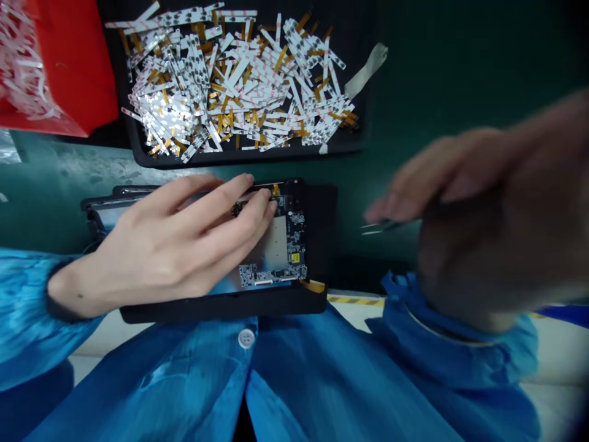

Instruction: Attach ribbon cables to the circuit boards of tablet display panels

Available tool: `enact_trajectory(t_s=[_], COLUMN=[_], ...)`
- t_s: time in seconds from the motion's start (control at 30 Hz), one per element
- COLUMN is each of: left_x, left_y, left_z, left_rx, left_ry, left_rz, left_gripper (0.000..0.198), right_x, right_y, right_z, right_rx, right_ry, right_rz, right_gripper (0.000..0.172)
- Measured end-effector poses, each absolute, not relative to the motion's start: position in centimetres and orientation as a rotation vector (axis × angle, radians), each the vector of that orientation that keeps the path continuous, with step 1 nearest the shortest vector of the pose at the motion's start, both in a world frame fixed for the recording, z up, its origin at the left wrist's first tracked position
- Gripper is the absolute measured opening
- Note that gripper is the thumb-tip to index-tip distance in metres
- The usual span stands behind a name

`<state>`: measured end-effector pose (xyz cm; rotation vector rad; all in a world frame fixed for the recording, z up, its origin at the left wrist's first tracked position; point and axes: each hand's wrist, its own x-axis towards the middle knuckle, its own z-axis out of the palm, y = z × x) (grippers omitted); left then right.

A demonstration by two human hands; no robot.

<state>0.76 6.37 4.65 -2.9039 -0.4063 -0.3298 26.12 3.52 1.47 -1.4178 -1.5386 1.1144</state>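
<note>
My left hand [184, 239] lies across a black circuit board [294, 242] set in a dark tablet-like device frame [221, 307], with its fingertips on the board's upper edge. A small dark component [237, 209] shows between two of those fingers. To the right, above the bench, my right hand [460, 196] is motion-blurred. Thin metal tweezers [376, 228] poke out beneath its fingers, apart from the board.
A black tray [248, 156] above the device holds a heap of white, pink-striped strips with amber flex tails [230, 80]. A red bag of white strips [78, 73] sits at the top left. A strip of tape [365, 70] lies on the green bench [437, 61].
</note>
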Motion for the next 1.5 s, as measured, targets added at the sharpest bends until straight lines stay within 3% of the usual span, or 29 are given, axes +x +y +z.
enact_trajectory(t_s=[0.23,0.33,0.77,1.07,1.33,1.5], left_x=[3.0,4.4,2.3,2.1,2.3,2.4], left_y=[4.4,3.5,3.9,2.6,2.2,2.4], left_z=[4.6,3.8,4.4,3.7,2.6,2.7], left_rx=[-3.034,-3.171,-3.357,-3.308,-3.413,-3.472], left_ry=[-0.599,-0.693,-1.055,-1.062,-0.836,-0.862], left_rz=[-0.523,-0.442,-0.58,-0.561,-0.525,-0.597], left_gripper=[0.008,0.013,0.015,0.011,0.014,0.013], right_x=[24.6,24.4,23.9,24.3,23.8,23.5], right_y=[-5.2,-7.5,-5.9,-6.8,-6.2,-6.3], right_z=[1.4,0.5,-1.4,-1.2,0.0,0.8], right_rx=[-1.499,-1.48,-1.09,-1.182,-1.077,-1.125], right_ry=[-1.681,-1.7,-2.019,-2.064,-2.236,-2.286], right_rz=[0.861,0.681,0.113,0.304,0.015,0.041], right_gripper=[0.019,0.022,0.016,0.02,0.014,0.013])
